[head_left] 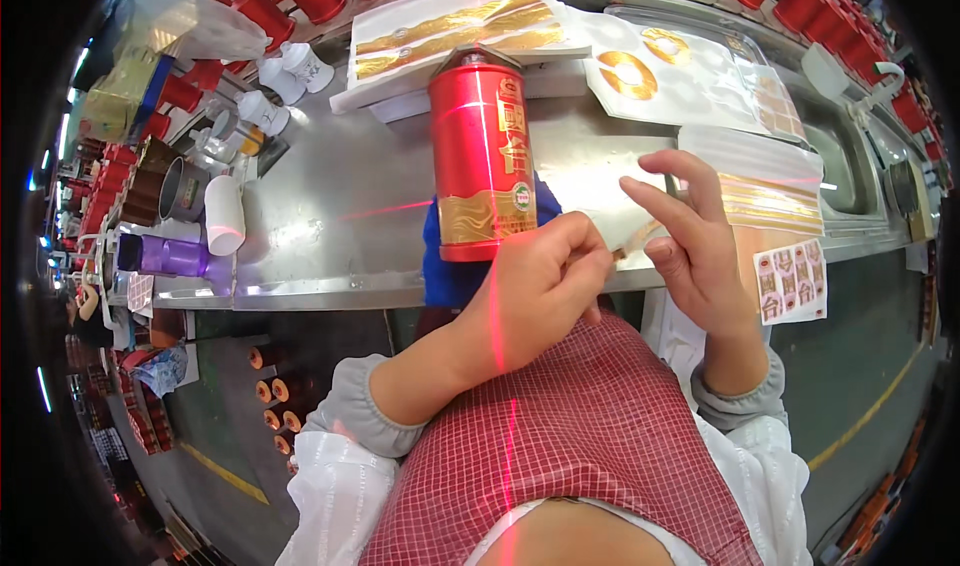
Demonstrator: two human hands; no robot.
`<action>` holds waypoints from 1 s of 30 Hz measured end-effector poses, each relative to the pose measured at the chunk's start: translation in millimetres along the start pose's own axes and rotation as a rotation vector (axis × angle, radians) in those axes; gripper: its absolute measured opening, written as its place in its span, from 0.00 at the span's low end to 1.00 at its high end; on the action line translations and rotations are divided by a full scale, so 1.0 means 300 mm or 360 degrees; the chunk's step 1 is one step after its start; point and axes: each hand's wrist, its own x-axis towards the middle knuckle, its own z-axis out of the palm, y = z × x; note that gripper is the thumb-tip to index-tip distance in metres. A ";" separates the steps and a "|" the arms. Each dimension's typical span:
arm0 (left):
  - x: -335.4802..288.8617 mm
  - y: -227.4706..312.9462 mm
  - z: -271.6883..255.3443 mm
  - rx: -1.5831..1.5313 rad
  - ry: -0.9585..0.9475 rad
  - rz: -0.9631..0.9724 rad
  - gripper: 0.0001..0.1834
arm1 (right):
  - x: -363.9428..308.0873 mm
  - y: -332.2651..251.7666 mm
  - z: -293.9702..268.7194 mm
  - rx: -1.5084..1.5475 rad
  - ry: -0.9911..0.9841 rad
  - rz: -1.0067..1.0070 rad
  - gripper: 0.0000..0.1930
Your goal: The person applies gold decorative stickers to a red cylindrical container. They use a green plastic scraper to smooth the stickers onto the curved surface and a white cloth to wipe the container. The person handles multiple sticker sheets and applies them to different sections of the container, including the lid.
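Note:
A red cylindrical bottle (467, 156) with gold lettering and a gold wave band near its base lies in front of me at the bench edge. Under and beside it shows a blue cloth-like support (447, 278). My left hand (548, 278) is closed just right of the bottle's base, its fingertips pinched toward the right. A small brownish bit shows by those fingertips, too small to name. To the right, my right hand (700, 251) is raised with fingers apart and slightly bent, nothing visible held. A red laser line crosses the bottle and my left wrist.
Sheets of gold wave decals (460, 31), gold ring decals (690, 66) and striped decals (770, 201) lie on the steel bench (340, 191). A small sticker sheet (791, 282) hangs at its edge. At left are a white roll (224, 216) and a purple bottle (172, 255); a sink (838, 156) is right.

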 end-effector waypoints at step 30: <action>-0.141 -0.070 -0.202 0.0854 0.0897 0.0368 0.08 | 0.064 0.049 0.203 0.0724 -0.0518 0.0451 0.11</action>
